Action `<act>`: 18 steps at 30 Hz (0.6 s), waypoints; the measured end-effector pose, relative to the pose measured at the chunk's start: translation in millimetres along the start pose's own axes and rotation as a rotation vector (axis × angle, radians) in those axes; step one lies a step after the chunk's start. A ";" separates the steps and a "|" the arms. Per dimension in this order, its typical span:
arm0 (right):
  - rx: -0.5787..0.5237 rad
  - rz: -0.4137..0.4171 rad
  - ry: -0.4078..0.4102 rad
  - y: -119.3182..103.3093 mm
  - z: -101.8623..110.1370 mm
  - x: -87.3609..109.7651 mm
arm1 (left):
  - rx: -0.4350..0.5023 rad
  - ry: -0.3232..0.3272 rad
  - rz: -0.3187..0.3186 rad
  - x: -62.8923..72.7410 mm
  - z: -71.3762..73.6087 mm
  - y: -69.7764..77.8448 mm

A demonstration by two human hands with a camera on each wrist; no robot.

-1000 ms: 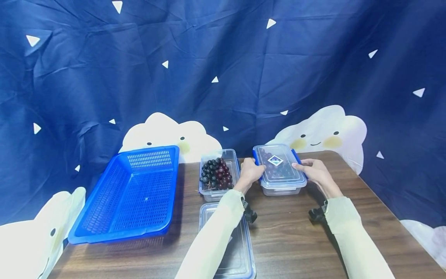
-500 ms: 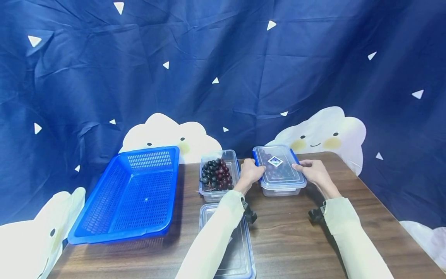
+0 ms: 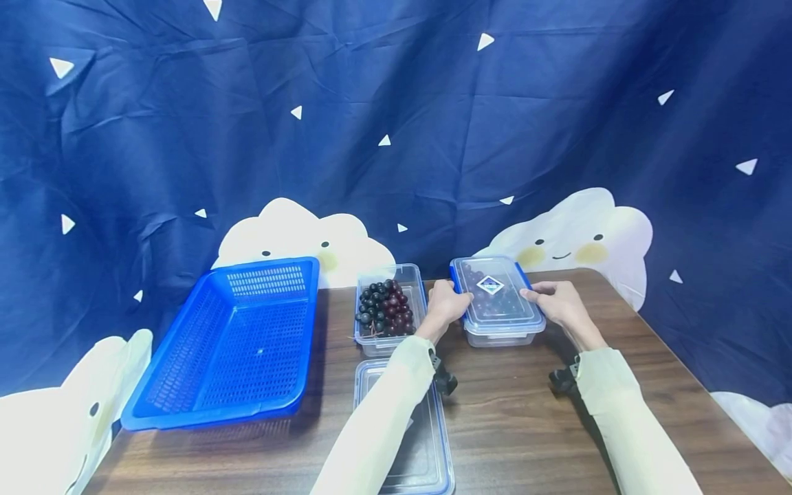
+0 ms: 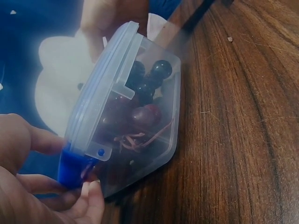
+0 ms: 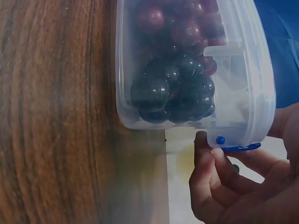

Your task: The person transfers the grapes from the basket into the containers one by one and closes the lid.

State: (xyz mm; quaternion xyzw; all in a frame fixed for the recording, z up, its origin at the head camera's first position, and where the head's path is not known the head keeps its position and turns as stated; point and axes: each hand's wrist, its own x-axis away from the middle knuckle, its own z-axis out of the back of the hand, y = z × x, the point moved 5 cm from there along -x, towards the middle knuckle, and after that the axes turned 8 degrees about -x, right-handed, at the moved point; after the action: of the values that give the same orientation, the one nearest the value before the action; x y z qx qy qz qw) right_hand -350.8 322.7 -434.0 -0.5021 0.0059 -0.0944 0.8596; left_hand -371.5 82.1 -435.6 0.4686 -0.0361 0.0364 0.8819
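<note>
A clear food container (image 3: 501, 313) with a lid and blue side latches stands on the table at the right, dark grapes (image 5: 175, 86) showing through its walls. My left hand (image 3: 447, 302) grips its left side, thumb on the lid and fingers curled at the blue latch (image 4: 74, 169). On the opposite side my right hand (image 3: 559, 302) pinches the edge, with the thumb over the lid rim and fingertips right below the other latch (image 5: 240, 147). Grape stems (image 4: 135, 140) show through the near wall in the left wrist view.
Left of my left hand stands a lidless container (image 3: 371, 348) with black and red grapes (image 3: 385, 309). A loose clear lid (image 3: 423, 447) lies in front of it, partly under my left sleeve. A blue plastic basket (image 3: 247, 357) occupies the left side. A blue cloth (image 3: 396, 89) hangs behind the table.
The right side latch, which stuck out at the container's right edge a second ago, now lies down against its side. Both hands keep their places on the container.
</note>
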 end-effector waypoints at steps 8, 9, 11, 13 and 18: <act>0.001 -0.010 0.013 -1.0 -0.9 5.4 | -0.001 0.011 -0.001 6.8 0.1 1.0; 0.001 -0.013 0.013 -0.8 -1.5 6.0 | -0.008 0.016 -0.003 8.2 0.0 0.8; 0.006 -0.009 0.015 -1.2 -2.6 7.4 | -0.017 0.028 -0.009 10.7 0.5 0.8; 0.026 0.001 0.016 -2.4 -3.9 8.4 | -0.029 0.039 -0.016 13.0 2.2 1.6; 0.077 0.027 0.007 -7.3 -4.6 8.9 | -0.094 0.009 -0.076 23.3 13.6 9.6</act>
State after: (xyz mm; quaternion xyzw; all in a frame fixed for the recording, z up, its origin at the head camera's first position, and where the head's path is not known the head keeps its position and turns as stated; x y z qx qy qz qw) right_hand -343.7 313.8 -429.2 -0.4682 0.0120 -0.0847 0.8795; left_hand -349.8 76.9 -417.9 0.4275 -0.0158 0.0033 0.9039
